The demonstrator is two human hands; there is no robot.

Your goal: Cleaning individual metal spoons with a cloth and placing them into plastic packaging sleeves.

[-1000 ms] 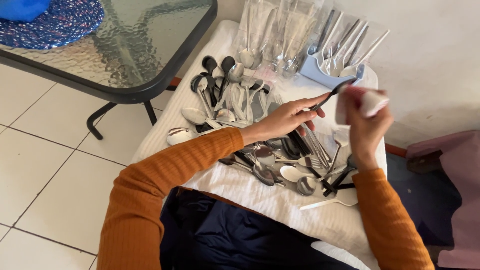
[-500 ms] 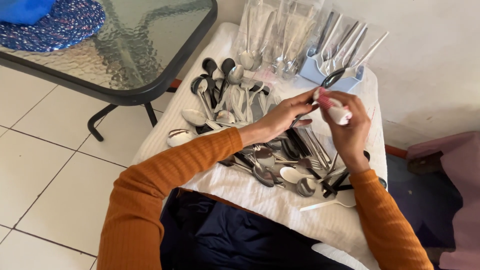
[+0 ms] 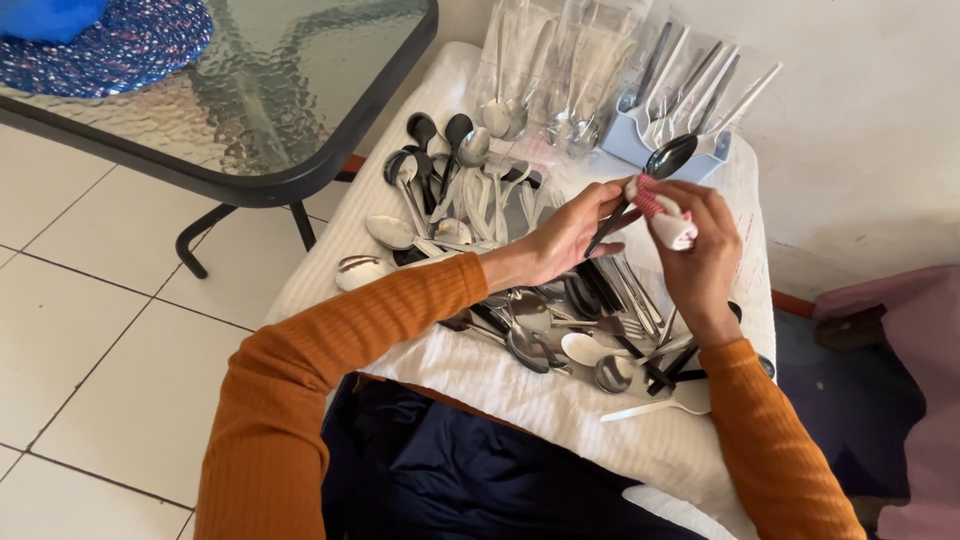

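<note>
My left hand (image 3: 572,232) pinches the dark handle of a black spoon (image 3: 668,158), whose bowl points up and to the right. My right hand (image 3: 700,255) holds a small white and red cloth (image 3: 660,212) against the spoon's handle. Both hands hover over a heap of loose spoons and forks (image 3: 585,320) that lies on a white towel (image 3: 520,395) across my lap. Both arms wear orange sleeves.
A pale blue cutlery holder (image 3: 645,150) with upright utensils stands at the towel's far end, beside clear packets of cutlery (image 3: 545,70). More spoons (image 3: 440,170) lie at the left. A glass-topped table (image 3: 250,90) with a blue mat stands left on the tiled floor.
My right hand came down from beside the spoon's bowl and brought the cloth onto the handle. The left hand kept its hold on the spoon.
</note>
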